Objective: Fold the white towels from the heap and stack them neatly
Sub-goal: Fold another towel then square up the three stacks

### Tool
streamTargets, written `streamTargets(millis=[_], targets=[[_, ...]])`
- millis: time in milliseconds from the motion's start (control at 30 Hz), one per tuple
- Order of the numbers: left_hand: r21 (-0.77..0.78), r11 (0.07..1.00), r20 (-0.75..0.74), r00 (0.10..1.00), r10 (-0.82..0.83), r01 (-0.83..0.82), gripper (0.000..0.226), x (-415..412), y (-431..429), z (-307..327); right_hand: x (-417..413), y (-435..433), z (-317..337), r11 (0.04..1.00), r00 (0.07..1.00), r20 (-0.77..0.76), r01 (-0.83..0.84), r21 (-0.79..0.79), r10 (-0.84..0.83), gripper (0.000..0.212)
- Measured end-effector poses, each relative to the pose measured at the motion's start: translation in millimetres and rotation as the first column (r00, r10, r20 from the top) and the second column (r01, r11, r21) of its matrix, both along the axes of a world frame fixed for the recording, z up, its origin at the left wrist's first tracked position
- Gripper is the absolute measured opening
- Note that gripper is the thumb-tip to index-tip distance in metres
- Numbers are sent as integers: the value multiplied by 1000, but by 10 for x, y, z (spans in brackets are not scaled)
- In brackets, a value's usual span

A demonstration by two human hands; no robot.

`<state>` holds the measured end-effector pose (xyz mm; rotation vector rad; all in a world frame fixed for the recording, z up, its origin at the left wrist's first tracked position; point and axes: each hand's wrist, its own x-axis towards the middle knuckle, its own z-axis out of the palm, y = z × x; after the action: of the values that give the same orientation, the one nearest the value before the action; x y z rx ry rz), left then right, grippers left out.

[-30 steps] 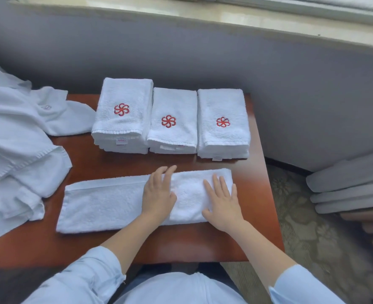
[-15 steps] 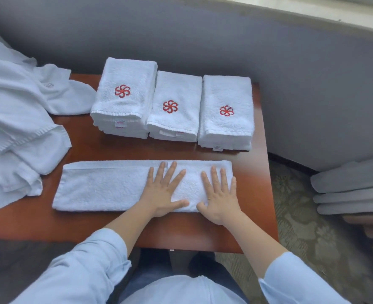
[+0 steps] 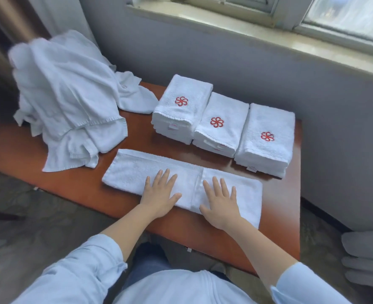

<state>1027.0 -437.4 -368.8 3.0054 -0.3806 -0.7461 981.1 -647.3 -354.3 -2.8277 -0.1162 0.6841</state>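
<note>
The towel is laid out as a long folded strip across the near part of the tabletop, and it is being pressed flat. The left hand is spread on the middle of the strip and the right hand on its right-hand part. On both, the fingers are held straight and splayed, with nothing grasped. A cross edge of cloth can be seen between the two hands, so one layer is judged to be lying over another there, and a further fold is wanted before stacking.

Beyond the strip, three stacks are lined up side by side: the left stack, the middle stack and the right stack, each topped with a red emblem. The heap of unfolded towels is slumped on the left end of the tabletop, with one flap lying just beside the strip's left end.

Now the risks. If the palms are lifted unevenly, the upper layer may be dragged askew and the edges left mismatched. If the left end is swung over carelessly, the heap's flap could be caught and pulled along. On the glossy surface the whole strip could be slid towards the near edge. And when the finished towel is carried across, a neighbouring stack could be nudged out of line.
</note>
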Motion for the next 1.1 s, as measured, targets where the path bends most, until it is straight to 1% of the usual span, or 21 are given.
streamTargets(millis=[167, 300, 367, 433, 500, 600, 667, 767, 833, 967, 1033, 1100], targets=[[-45, 992, 40, 992, 116, -114, 65, 234, 660, 40, 257, 705, 34, 996, 999, 44, -19, 90, 15, 74], [-68, 980, 98, 977, 191, -185, 65, 481, 1283, 51, 486, 1330, 43, 987, 997, 75, 23, 157, -35, 71], [-110, 970, 78, 971, 226, -217, 66, 613, 1567, 37, 618, 1621, 24, 986, 994, 101, 33, 163, -50, 68], [-193, 946, 18, 963, 269, -260, 68, 744, 1781, 19, 736, 1864, -8, 986, 992, 110, 47, 158, -65, 65], [-275, 916, -35, 955, 294, -291, 71, 871, 1916, 1, 807, 2049, -50, 983, 993, 67, 90, 161, -102, 63], [-335, 906, -62, 965, 254, -260, 74, 1061, 1994, -17, 845, 2202, -108, 975, 984, -27, 179, 133, -177, 64], [-351, 910, -66, 976, 208, -218, 75, 1193, 2000, -23, 852, 2246, -136, 974, 978, -51, 207, 92, -203, 67], [-376, 910, -126, 983, 136, -174, 73, 1390, 1975, -29, 879, 2278, -143, 968, 968, -89, 241, 71, -234, 70], [-371, 917, -154, 984, 93, -145, 67, 1493, 1952, -43, 884, 2293, -133, 963, 963, -98, 260, 69, -253, 69], [-298, 953, -94, 995, 30, -57, 33, 1627, 1913, -67, 885, 2302, -117, 954, 953, -118, 289, 77, -279, 70], [-310, 950, -86, 996, 21, -47, 19, 1656, 1907, -63, 896, 2309, -114, 948, 947, -125, 306, 84, -295, 70], [-360, 932, -123, 992, 7, -51, 10, 1678, 1903, -59, 919, 2307, -108, 938, 937, -156, 330, 103, -313, 70]])
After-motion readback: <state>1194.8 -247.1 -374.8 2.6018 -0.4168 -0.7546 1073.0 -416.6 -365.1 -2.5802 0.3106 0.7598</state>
